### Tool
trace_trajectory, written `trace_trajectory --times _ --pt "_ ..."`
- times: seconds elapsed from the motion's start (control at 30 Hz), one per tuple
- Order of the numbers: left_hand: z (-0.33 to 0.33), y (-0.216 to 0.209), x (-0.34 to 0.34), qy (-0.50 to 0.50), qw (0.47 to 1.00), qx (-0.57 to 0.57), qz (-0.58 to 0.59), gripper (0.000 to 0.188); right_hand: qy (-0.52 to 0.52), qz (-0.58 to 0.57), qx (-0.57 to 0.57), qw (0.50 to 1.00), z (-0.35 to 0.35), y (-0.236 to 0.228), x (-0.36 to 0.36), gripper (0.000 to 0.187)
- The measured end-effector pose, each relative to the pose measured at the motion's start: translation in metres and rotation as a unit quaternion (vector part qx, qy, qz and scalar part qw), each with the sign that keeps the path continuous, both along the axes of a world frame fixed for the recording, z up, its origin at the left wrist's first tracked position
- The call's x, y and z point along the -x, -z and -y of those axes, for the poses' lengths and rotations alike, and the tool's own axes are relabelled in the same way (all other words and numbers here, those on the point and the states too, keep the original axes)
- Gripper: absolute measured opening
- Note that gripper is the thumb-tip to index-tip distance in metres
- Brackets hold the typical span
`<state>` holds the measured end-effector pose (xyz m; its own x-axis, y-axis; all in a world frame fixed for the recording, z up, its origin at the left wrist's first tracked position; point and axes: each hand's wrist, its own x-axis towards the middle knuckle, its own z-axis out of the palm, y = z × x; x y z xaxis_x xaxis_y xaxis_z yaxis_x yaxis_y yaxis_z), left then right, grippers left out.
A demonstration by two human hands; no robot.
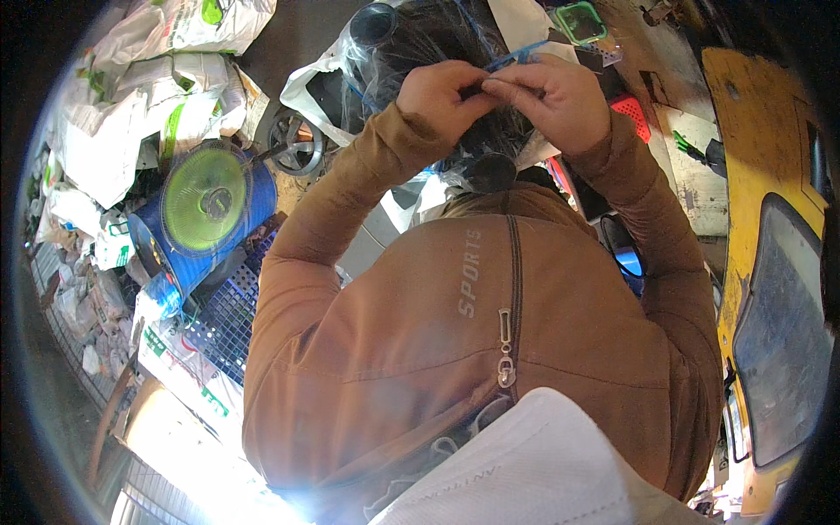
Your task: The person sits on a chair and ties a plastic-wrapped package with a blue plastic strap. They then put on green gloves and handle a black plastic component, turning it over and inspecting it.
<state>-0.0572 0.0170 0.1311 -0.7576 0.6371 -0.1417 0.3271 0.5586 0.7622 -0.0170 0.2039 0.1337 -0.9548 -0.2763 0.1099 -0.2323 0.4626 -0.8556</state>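
Note:
Both my hands meet at the top middle, over a bundle of dark things under clear plastic film point(411, 52). The fingers of my left hand point(435, 96) are pinched together, their tips hiding whatever is between them. My right hand point(560, 101) is closed too, its thumb and forefinger touching the left fingertips. A blue string point(521, 54) runs along the right fingers to where the hands meet. A white sack point(308, 87) lies open around the bundle. Dark round ends point(492, 172) stick out of the bundle close to my chest.
To the left, a green-faced fan point(206, 199) leans by a blue drum point(261, 188) and a blue plastic crate point(229, 302). White sacks point(188, 83) pile up at the far left. On the right stand a red perforated basket point(632, 116) and a yellow board point(744, 114).

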Motion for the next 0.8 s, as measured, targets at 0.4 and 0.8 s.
trace_trajectory --times 0.4,0.8 --pt "0.013 0.006 -0.005 0.026 0.991 -0.128 0.024 0.017 -0.096 -0.183 -0.169 0.964 -0.023 0.012 -0.005 0.019" --pt "0.005 -0.001 0.016 0.148 0.961 -0.128 0.193 0.024 -0.324 -0.089 0.035 0.941 -0.031 0.042 0.044 0.022"
